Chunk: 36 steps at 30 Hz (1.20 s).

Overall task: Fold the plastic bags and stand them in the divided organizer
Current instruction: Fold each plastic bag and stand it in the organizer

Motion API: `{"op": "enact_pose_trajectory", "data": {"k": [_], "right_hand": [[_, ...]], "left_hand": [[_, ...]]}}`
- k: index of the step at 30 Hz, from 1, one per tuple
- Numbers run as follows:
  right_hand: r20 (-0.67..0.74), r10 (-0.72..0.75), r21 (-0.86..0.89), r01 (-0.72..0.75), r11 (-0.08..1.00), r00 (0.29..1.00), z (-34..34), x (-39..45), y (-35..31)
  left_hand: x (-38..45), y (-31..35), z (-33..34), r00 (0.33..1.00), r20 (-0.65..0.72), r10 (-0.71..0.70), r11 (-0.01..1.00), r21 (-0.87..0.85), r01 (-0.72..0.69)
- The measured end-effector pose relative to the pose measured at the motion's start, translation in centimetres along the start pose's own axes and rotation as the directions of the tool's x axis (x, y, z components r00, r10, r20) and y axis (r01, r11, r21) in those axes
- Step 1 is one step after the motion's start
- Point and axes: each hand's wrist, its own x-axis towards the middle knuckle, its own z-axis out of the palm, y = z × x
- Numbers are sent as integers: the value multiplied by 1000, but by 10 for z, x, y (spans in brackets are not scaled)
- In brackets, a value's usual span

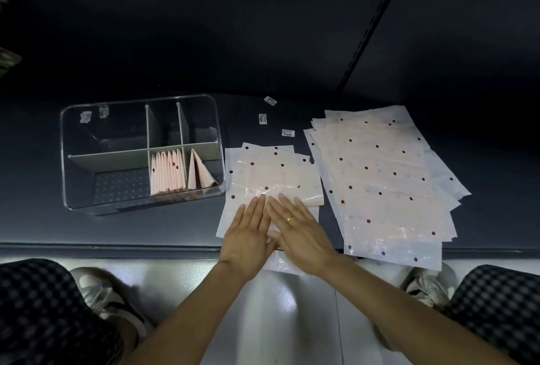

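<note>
left hand [246, 234] and right hand [301, 231], fingers spread flat, press a dotted plastic bag [270, 177] on the dark bench [146, 230], between the clear divided organizer [140, 204] holding folded bags [168, 171] and an unfolded stack [380, 183].

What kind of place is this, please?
Probably a shop or stockroom: a dark shelf-like counter, a slotted metal upright on the dark wall, and small barcode stickers beside the dotted pink plastic bags.

Dotted pink bag [271, 177] lay flat, part-folded. Unfolded stack [380, 177] sat just right of it. Clear divided organizer [140, 154] at left held folded triangles [168, 171] upright in near compartments.
</note>
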Motion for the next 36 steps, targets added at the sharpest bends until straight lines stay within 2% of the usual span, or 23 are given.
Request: {"op": "enact_pose_trajectory", "data": {"k": [1, 3, 7, 13, 17, 19, 26, 31, 36], "right_hand": [[75, 26, -15, -25, 1000, 997, 5, -2, 1], [95, 87, -51, -82, 995, 992, 10, -8, 9], [-26, 152, -200, -154, 967, 988, 2, -32, 24], [-252, 132, -161, -176, 971, 959, -6, -44, 39], [-335, 150, -49, -176, 983, 930, -19, -26, 40], [-322, 122, -26, -138, 990, 939, -22, -17, 41], [-241, 31, -147, -68, 987, 970, -27, 6, 48], [-164, -89, -317, 33, 948, 982, -34, 14, 50], [-214, -110, -310, 39, 950, 971, -38, 20, 48]], "left_hand": [[0, -1, 0, 1000, 1, 8, 1000, 6, -8], [1, -4, 0, 1000, -4, 14, 1000, -3, -14], [0, -14, -1, 999, -4, 34, 999, 13, -34], [0, -28, -5, 999, -43, 13, 995, -93, -17], [7, -28, -11, 995, -98, -17, 987, -161, 1], [11, -27, -13, 992, -127, -27, 982, -191, 2], [21, -29, -17, 973, -219, -72, 955, -297, 4], [27, -30, -20, 963, -248, -104, 938, -347, 12], [27, -30, -24, 954, -277, -118, 935, -355, 13]]}}
